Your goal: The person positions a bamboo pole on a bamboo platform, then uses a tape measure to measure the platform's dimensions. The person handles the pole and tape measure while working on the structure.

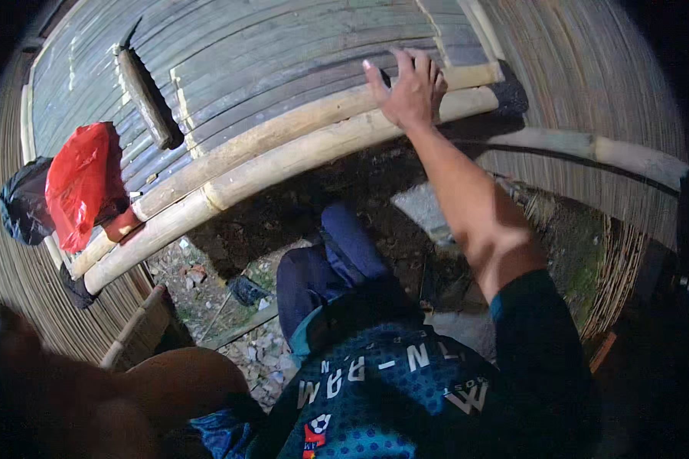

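Bamboo poles (283, 157) lie side by side across the slatted bamboo floor (283, 46), their long axis running from lower left to upper right. Your right hand (410, 90) rests on their right end, fingers spread and flat, not clamped on anything — so the poles stretch away to the left of your fingers. Your left hand (8, 336) sits low and blurred at the near left edge — you cannot tell how its fingers stand. A machete (147, 96) and a red plastic bag (84, 183) lie well beyond, to the left.
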Motion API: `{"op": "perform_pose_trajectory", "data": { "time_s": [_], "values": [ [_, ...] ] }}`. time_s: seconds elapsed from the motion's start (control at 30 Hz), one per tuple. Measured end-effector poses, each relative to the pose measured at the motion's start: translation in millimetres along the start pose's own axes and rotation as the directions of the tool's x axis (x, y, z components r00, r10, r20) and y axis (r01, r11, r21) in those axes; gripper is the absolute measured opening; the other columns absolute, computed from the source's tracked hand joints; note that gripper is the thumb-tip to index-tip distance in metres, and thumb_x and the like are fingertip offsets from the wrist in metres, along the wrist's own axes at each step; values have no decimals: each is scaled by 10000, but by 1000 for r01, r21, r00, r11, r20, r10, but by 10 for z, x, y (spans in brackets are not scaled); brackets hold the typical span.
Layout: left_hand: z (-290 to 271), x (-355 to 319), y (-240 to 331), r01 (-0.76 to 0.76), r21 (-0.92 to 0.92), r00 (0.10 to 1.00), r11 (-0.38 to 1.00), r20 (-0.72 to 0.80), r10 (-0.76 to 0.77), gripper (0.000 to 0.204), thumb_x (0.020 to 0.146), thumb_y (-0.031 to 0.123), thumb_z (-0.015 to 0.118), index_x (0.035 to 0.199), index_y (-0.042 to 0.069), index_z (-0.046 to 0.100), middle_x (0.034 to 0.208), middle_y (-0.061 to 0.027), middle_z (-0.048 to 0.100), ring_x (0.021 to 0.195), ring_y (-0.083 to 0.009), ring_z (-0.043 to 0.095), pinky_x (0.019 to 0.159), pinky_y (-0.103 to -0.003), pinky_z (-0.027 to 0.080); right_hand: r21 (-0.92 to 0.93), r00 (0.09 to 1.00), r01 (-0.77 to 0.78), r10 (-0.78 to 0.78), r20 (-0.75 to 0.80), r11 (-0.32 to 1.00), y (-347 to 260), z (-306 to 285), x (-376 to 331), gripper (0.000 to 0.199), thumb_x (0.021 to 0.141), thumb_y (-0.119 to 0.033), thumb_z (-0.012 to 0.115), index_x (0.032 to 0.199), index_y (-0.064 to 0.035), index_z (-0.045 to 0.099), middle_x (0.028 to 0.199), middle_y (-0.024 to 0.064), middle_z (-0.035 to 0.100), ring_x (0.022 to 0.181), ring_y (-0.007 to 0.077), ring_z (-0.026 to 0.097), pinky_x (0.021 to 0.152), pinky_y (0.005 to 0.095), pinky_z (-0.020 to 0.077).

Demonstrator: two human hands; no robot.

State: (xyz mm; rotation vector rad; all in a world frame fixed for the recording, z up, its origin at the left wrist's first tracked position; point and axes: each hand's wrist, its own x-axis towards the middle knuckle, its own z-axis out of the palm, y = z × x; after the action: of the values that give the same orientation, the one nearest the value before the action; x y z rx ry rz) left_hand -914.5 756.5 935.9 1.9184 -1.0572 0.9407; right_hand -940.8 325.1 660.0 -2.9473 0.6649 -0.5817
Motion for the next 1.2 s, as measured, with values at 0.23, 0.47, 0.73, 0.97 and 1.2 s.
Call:
{"op": "perform_pose_trajectory", "data": {
  "time_s": [0.23, 0.47, 0.73, 0.97, 1.2],
  "values": [
    [1237, -1494, -344, 813, -257, 543, 522, 14, -840, 274, 1049, -10, 650, 1312, -87, 664, 1196, -171, 744, 1040, -162, 701, 930, -286, 580, 43, 999, 29, -28, -21, 999, 23, -11, -10, 650, 956, -596, 694, 1343, -75, 680, 1304, 144, 578, 1234, 360, 545, 1080, 548, 388],
    [1796, -2381, -442, 809, 39, 586, 586, -108, -803, 187, 992, 149, 793, 1040, -31, 783, 914, -104, 726, 764, -161, 645, 711, -297, 530, 95, 999, 29, -30, 19, 995, -44, -113, 40, 573, 979, -452, 721, 1296, 23, 665, 1243, 205, 578, 1180, 413, 555, 1009, 556, 438],
    [1891, -2319, -451, 642, 298, 760, 706, -127, -638, 135, 968, 117, 803, 1012, -10, 794, 891, -117, 743, 746, -186, 666, 690, -317, 545, 121, 998, 48, -44, -33, 991, -43, -75, 8, 546, 981, -441, 720, 1271, 20, 681, 1257, 228, 601, 1178, 429, 576, 1026, 533, 451],
    [1763, -2444, -514, 818, 59, 575, 573, -143, -806, 124, 990, 46, 757, 1084, -35, 767, 873, -85, 705, 724, -150, 620, 659, -300, 504, 75, 994, 88, -82, -76, 993, 87, 72, 2, 530, 958, -532, 716, 1254, -92, 716, 1259, 116, 621, 1178, 353, 598, 1016, 506, 441],
    [1744, -1855, -875, 805, 266, 583, 531, -190, -790, 570, 881, 270, 891, 1311, -26, 661, 1075, -188, 657, 975, -324, 619, 857, -431, 511, 67, 1000, 15, -16, 9, 998, 37, -32, -39, 546, 960, -508, 722, 1314, -97, 661, 1330, 119, 577, 1259, 353, 541, 1056, 519, 408]
  ]
}}
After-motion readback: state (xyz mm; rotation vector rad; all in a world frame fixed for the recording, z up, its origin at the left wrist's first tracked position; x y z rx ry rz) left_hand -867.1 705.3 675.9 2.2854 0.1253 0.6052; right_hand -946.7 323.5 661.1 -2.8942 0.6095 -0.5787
